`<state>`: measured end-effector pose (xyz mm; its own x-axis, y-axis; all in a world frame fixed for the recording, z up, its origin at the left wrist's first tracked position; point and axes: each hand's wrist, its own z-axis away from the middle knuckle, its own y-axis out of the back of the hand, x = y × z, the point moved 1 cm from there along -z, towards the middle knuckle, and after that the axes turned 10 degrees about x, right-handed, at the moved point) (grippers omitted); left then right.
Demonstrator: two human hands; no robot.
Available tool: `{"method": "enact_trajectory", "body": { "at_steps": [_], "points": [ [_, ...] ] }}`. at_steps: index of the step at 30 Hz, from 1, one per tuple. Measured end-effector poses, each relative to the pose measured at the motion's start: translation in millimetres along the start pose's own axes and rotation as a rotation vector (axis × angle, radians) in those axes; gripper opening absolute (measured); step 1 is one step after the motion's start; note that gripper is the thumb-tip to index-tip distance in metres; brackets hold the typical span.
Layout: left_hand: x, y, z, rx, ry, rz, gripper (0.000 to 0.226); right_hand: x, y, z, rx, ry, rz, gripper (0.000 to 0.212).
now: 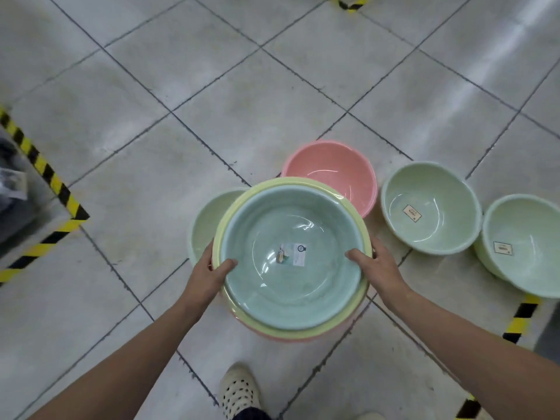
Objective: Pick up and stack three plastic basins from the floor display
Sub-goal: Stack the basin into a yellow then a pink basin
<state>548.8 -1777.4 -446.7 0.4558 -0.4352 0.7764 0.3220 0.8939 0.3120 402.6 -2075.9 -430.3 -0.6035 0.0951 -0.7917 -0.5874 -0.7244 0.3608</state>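
A nested stack of basins is held above the floor in the middle of the head view: a blue basin [291, 286] on top, inside a yellow basin [266, 184], with a pink basin [281, 338] showing beneath. My left hand [209, 272] grips the stack's left rim, thumb inside the blue basin. My right hand [375, 268] grips the right rim the same way. A label lies on the blue basin's bottom.
On the tiled floor stand a pink basin [330, 171], a pale green basin [204, 219] partly hidden behind the stack, and two more pale green basins [430, 207] [524, 247] at the right. Yellow-black tape [45, 171] marks floor edges. My shoe [239, 389] is below.
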Motion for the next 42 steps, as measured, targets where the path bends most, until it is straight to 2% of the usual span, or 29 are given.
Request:
{"method": "enact_trajectory", "body": {
  "at_steps": [4,9,18,26,42],
  "points": [
    [17.2,37.2,-12.9,0.029,-0.025,0.021,0.054,-39.7,-32.9,-0.1,-0.054,0.045,0.011,0.068],
    [20.3,69.6,-36.1,0.063,-0.019,0.053,0.054,-52.5,-74.4,-6.4,-0.05,0.004,0.013,0.066],
    [-21.2,74.9,-91.0,0.121,0.093,0.173,0.051,-17.5,-132.7,-42.0,-0.058,-0.075,-0.045,0.055],
    [-72.5,59.3,-144.3,0.158,0.113,0.217,0.052,21.1,-166.6,-91.5,-0.094,-0.099,0.009,0.06],
    [-137.7,46.6,-200.3,0.113,0.179,0.19,0.047,84.6,-220.7,-147.2,-0.153,-0.133,0.019,0.05]
  ]
}}
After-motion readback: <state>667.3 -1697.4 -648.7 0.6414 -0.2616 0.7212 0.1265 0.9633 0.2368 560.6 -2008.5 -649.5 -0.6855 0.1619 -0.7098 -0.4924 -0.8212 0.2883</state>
